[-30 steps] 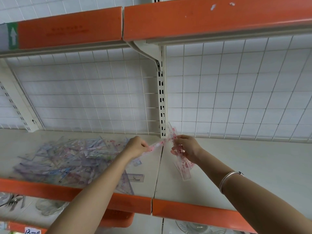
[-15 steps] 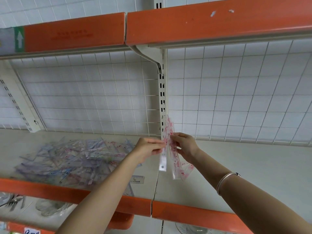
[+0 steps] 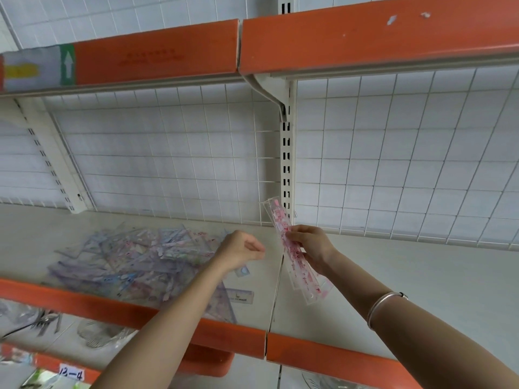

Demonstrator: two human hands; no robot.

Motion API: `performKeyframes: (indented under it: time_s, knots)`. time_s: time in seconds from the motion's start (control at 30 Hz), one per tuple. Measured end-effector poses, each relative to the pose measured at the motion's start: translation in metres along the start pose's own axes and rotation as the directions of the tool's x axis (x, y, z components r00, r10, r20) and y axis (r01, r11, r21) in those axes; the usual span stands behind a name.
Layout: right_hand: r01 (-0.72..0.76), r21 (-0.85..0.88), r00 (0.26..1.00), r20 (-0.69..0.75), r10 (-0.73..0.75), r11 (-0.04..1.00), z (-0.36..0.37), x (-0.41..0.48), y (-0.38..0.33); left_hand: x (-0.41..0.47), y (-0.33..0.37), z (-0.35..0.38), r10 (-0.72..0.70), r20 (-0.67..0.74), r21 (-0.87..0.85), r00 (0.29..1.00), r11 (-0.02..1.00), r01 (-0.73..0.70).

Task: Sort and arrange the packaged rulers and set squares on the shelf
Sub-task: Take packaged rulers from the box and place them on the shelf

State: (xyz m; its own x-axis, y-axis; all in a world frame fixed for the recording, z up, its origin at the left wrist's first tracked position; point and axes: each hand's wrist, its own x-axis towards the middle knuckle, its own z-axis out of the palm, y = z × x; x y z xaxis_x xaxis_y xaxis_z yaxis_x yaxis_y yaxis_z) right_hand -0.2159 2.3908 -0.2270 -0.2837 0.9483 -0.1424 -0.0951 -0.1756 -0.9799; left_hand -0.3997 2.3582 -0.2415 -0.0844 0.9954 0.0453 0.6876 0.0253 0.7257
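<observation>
Right hand [image 3: 309,245] is pinching a bundle of pink rulers [image 3: 280,220] at mid-length, fingers curling round it. The bundle is tilting, its top end showing in front of the post [image 3: 286,164], its bottom end hanging over the shelf [image 3: 421,290]. Left hand [image 3: 241,249] is hovering just left, fingers curled in, gripping nothing visible. Further left, a loose pile [image 3: 134,256] of packaged rulers and set squares is lying on the shelf.
</observation>
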Motion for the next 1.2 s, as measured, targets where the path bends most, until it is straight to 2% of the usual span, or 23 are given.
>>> performKeyframes:
  time_s: [0.13,0.33,0.5,0.67,0.87,1.0,1.1,1.2]
  knots:
    - [-0.001,-0.036,1.0,-0.025,0.0,0.999,0.009,0.002,-0.002,-0.001,-0.031,-0.026,-0.041,-0.041,0.244,0.998,0.968,0.05]
    - [-0.018,-0.059,0.999,-0.027,0.017,0.998,0.025,0.011,0.002,-0.009,-0.054,-0.061,-0.125,0.046,0.504,0.991,0.859,0.085]
    - [-0.007,-0.093,1.0,-0.028,0.005,0.996,0.039,0.018,0.005,-0.008,-0.066,-0.075,-0.148,0.08,0.522,0.986,0.849,0.085]
    - [-0.01,-0.129,1.0,-0.03,0.007,0.992,0.05,0.023,0.01,-0.005,-0.075,-0.079,-0.047,0.108,0.484,0.993,0.875,-0.011]
    - [-0.003,-0.096,0.999,-0.041,-0.001,0.995,0.058,0.025,0.016,-0.012,-0.075,-0.082,0.129,0.228,0.621,0.965,0.744,-0.246]
    - [0.007,-0.065,1.0,-0.026,-0.009,0.998,0.059,0.025,0.019,-0.017,-0.076,-0.081,0.268,0.195,0.643,0.943,0.691,-0.33]
    - [-0.005,-0.039,1.0,-0.02,0.004,0.999,0.061,0.023,0.018,-0.02,-0.078,-0.076,0.413,0.132,0.609,0.901,0.684,-0.402]
    - [-0.057,0.014,0.998,0.003,0.057,0.998,0.06,0.02,0.016,-0.018,-0.075,-0.068,0.601,0.068,0.574,0.796,0.629,-0.524]
